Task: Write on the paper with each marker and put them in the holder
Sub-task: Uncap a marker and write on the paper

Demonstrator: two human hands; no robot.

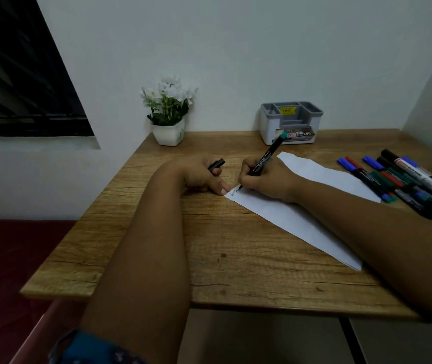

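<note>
The right hand [267, 179] grips a black marker [265, 160] with a green end, its tip touching the near-left corner of the white paper [301, 206], where a few small marks show. The left hand [204, 174], at nine o'clock from the right, curls around a black cap [216, 165] while one finger presses on the paper's corner. The grey-and-white holder [291, 123] stands at the wooden table's [209, 245] far edge at twelve o'clock, the loose markers [404, 182] lie at three o'clock, and a potted white flower [169, 111] stands at eleven.
</note>
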